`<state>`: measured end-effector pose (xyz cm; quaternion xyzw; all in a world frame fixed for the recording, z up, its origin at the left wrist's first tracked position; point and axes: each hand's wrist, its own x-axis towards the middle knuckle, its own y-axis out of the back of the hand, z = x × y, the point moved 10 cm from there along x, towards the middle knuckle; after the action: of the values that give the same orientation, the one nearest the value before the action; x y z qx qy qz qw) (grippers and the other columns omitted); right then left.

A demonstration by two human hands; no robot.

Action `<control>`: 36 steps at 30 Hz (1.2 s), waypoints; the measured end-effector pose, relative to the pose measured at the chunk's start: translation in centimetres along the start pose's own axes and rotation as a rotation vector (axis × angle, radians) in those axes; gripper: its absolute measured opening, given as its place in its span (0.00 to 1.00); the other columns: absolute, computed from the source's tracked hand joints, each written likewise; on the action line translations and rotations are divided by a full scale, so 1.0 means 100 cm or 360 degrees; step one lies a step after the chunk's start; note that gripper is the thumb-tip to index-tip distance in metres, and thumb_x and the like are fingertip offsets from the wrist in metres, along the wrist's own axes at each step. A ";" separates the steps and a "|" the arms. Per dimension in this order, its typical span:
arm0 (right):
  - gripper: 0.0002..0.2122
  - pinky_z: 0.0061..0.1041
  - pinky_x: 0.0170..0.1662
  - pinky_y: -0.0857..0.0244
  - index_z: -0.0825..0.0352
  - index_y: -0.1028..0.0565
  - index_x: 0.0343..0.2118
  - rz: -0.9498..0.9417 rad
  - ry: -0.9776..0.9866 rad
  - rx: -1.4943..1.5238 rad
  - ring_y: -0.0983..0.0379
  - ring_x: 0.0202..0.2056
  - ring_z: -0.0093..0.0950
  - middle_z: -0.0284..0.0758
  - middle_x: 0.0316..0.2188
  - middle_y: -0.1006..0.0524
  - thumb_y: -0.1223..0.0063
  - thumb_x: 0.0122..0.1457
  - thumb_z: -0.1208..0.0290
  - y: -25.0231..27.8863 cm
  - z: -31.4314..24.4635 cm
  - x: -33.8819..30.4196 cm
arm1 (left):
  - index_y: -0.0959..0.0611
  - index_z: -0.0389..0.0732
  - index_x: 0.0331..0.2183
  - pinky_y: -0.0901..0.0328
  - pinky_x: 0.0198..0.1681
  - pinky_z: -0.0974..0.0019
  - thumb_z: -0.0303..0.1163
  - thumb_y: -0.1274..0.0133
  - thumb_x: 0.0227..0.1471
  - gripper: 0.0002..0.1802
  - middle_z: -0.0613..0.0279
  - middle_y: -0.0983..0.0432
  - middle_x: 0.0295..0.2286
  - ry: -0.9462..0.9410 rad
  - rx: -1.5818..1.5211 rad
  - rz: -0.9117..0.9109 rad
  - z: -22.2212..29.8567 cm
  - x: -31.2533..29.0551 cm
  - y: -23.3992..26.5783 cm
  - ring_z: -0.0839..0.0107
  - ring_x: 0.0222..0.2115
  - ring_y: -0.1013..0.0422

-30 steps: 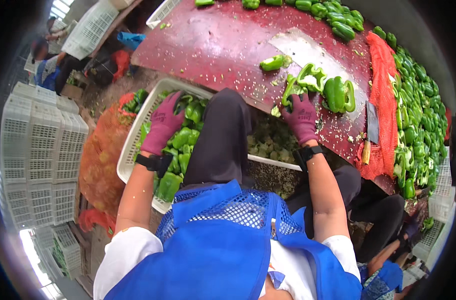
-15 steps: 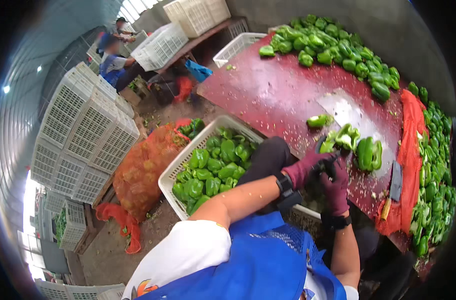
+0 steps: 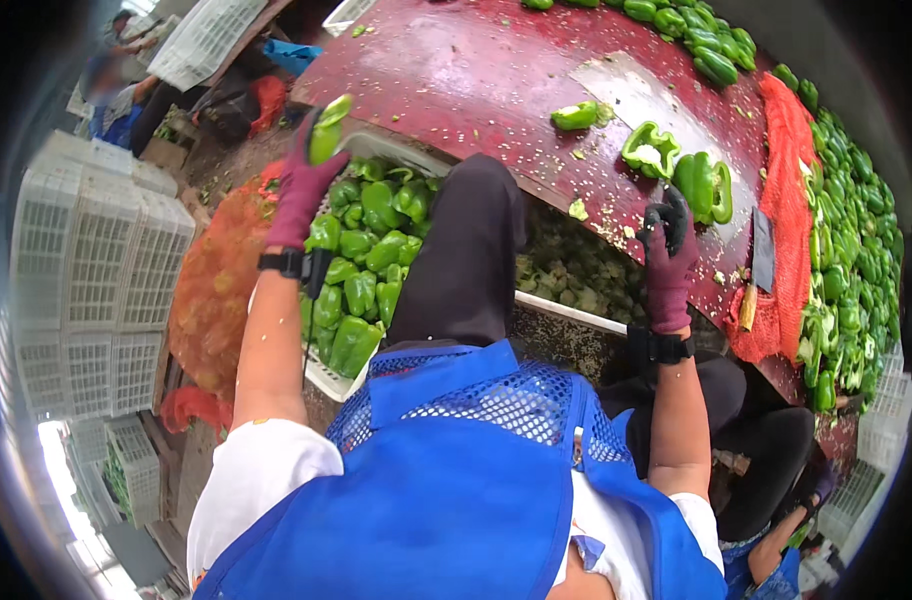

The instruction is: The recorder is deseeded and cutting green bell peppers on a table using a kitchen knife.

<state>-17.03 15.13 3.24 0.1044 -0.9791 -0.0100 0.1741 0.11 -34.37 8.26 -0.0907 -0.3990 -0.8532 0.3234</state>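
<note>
Left hand [image 3: 302, 195] grips a green pepper piece [image 3: 328, 132] over a crate [image 3: 328, 384] of peppers

In the head view, the fingers of the left hand are closed around the pepper piece, which is held upright above the far left corner of the white crate. Whole-looking green peppers [image 3: 359, 293] fill that crate, left of the person's knee [image 3: 466, 240]. The right hand [image 3: 671, 262] is raised at the near edge of the red bench [image 3: 456, 65], its fingers loosely bent and released. Just beyond its fingertips, on the bench, are a hollow pepper half [image 3: 652, 150] and, to its right, a cut pepper [image 3: 695, 184]. Farther off and to the left lies another pepper piece [image 3: 576, 116]. Pale seeds are scattered over the surface. On the right, a cleaver [image 3: 763, 252] with a wooden handle lies against red netting [image 3: 789, 150], and beyond that a large heap of peppers [image 3: 854, 230] runs along the side. Below the bench's near edge, pale green scraps [image 3: 576, 275] lie behind a white rim. At left, an orange net sack [image 3: 216, 295] stands near stacked white crates [image 3: 101, 270].
</note>
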 end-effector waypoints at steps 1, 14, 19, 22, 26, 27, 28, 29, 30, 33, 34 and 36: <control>0.21 0.21 0.38 0.34 0.69 0.33 0.54 0.0040 -0.0006 -0.0041 0.30 0.34 0.20 0.33 0.35 0.25 0.47 0.58 0.70 0.006 0.002 0.001 | 0.37 0.51 0.60 0.40 0.55 0.57 0.37 0.36 0.41 0.45 0.48 0.36 0.53 0.0011 0.0207 0.0009 -0.010 -0.008 0.002 0.54 0.55 0.39; 0.19 0.23 0.38 0.32 0.70 0.31 0.51 0.0245 0.0005 -0.0554 0.27 0.33 0.22 0.36 0.36 0.23 0.46 0.56 0.73 0.049 0.014 0.009 | 0.21 0.37 0.41 0.32 0.42 0.52 0.56 0.52 0.51 0.30 0.43 0.22 0.35 0.0313 0.1490 -0.0847 -0.043 0.015 -0.100 0.48 0.39 0.26; 0.20 0.21 0.35 0.33 0.67 0.30 0.52 0.0226 -0.0014 -0.0351 0.29 0.32 0.20 0.33 0.34 0.24 0.45 0.55 0.71 0.044 0.011 0.012 | 0.24 0.42 0.50 0.34 0.46 0.56 0.47 0.43 0.49 0.29 0.50 0.24 0.43 -0.0432 0.0237 -0.0825 0.179 0.076 -0.223 0.53 0.43 0.27; 0.21 0.22 0.34 0.33 0.67 0.31 0.52 0.0208 0.0013 -0.0362 0.29 0.31 0.20 0.33 0.32 0.24 0.44 0.55 0.70 0.041 0.007 0.012 | 0.32 0.43 0.56 0.35 0.49 0.54 0.52 0.42 0.46 0.39 0.45 0.26 0.45 -0.0693 0.0846 -0.0819 0.187 0.079 -0.320 0.50 0.47 0.30; 0.21 0.23 0.34 0.33 0.68 0.31 0.51 0.0140 -0.0086 -0.0430 0.29 0.30 0.21 0.35 0.32 0.24 0.42 0.55 0.67 0.040 0.018 0.008 | 0.28 0.43 0.50 0.33 0.47 0.54 0.51 0.41 0.43 0.35 0.47 0.24 0.43 -0.0177 0.0961 -0.1122 0.164 0.071 -0.366 0.52 0.45 0.28; 0.22 0.23 0.34 0.33 0.68 0.31 0.52 0.0074 -0.0289 -0.0072 0.29 0.31 0.22 0.35 0.33 0.25 0.42 0.55 0.67 0.035 0.042 0.008 | 0.26 0.41 0.47 0.33 0.46 0.55 0.49 0.40 0.43 0.32 0.47 0.24 0.42 -0.0121 0.0875 -0.1003 0.165 0.067 -0.361 0.52 0.44 0.27; 0.24 0.23 0.34 0.32 0.67 0.32 0.53 -0.0005 -0.0486 0.0300 0.28 0.31 0.22 0.35 0.33 0.25 0.41 0.54 0.67 0.022 0.050 0.006 | 0.26 0.41 0.47 0.33 0.46 0.55 0.49 0.40 0.43 0.32 0.47 0.24 0.42 -0.0129 0.0884 -0.1031 0.168 0.057 -0.357 0.52 0.44 0.27; 0.26 0.23 0.37 0.31 0.67 0.35 0.55 -0.0076 -0.0791 0.0652 0.28 0.34 0.23 0.37 0.37 0.26 0.41 0.54 0.68 0.015 0.059 -0.005 | 0.25 0.39 0.45 0.32 0.45 0.55 0.47 0.39 0.43 0.30 0.47 0.23 0.41 -0.0148 0.0518 -0.0961 0.179 0.051 -0.346 0.53 0.42 0.26; 0.26 0.23 0.37 0.31 0.67 0.35 0.55 -0.0056 -0.0795 0.0665 0.28 0.34 0.23 0.37 0.37 0.26 0.41 0.54 0.68 0.014 0.061 -0.007 | 0.24 0.38 0.43 0.32 0.44 0.55 0.45 0.38 0.42 0.29 0.48 0.22 0.40 -0.0174 0.0154 -0.0876 0.192 0.048 -0.332 0.53 0.41 0.25; 0.35 0.31 0.48 0.33 0.67 0.42 0.59 -0.0151 -0.0032 -0.0078 0.31 0.49 0.32 0.44 0.49 0.31 0.37 0.49 0.66 0.002 0.044 -0.002 | 0.23 0.36 0.44 0.30 0.37 0.63 0.42 0.37 0.44 0.28 0.56 0.20 0.36 0.0217 -0.0447 -0.1040 0.220 -0.010 -0.336 0.67 0.32 0.24; 0.35 0.31 0.48 0.33 0.67 0.42 0.59 -0.0166 -0.0036 -0.0062 0.31 0.49 0.32 0.44 0.49 0.31 0.37 0.49 0.66 -0.006 0.034 -0.005 | 0.22 0.36 0.44 0.30 0.34 0.65 0.42 0.38 0.46 0.26 0.59 0.20 0.35 0.0533 -0.0776 -0.1178 0.221 -0.033 -0.336 0.72 0.30 0.24; 0.38 0.32 0.51 0.35 0.65 0.44 0.60 -0.0070 0.0003 -0.0951 0.34 0.53 0.35 0.46 0.53 0.34 0.36 0.47 0.63 -0.007 0.015 -0.012 | 0.21 0.37 0.43 0.30 0.33 0.68 0.40 0.41 0.49 0.22 0.61 0.20 0.34 0.0439 -0.0768 -0.1215 0.222 -0.058 -0.337 0.74 0.28 0.25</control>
<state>-16.28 14.64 1.41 0.0696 -0.9301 -0.3014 0.1979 -18.74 0.71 -0.34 0.1041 -0.1474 -0.9836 0.0063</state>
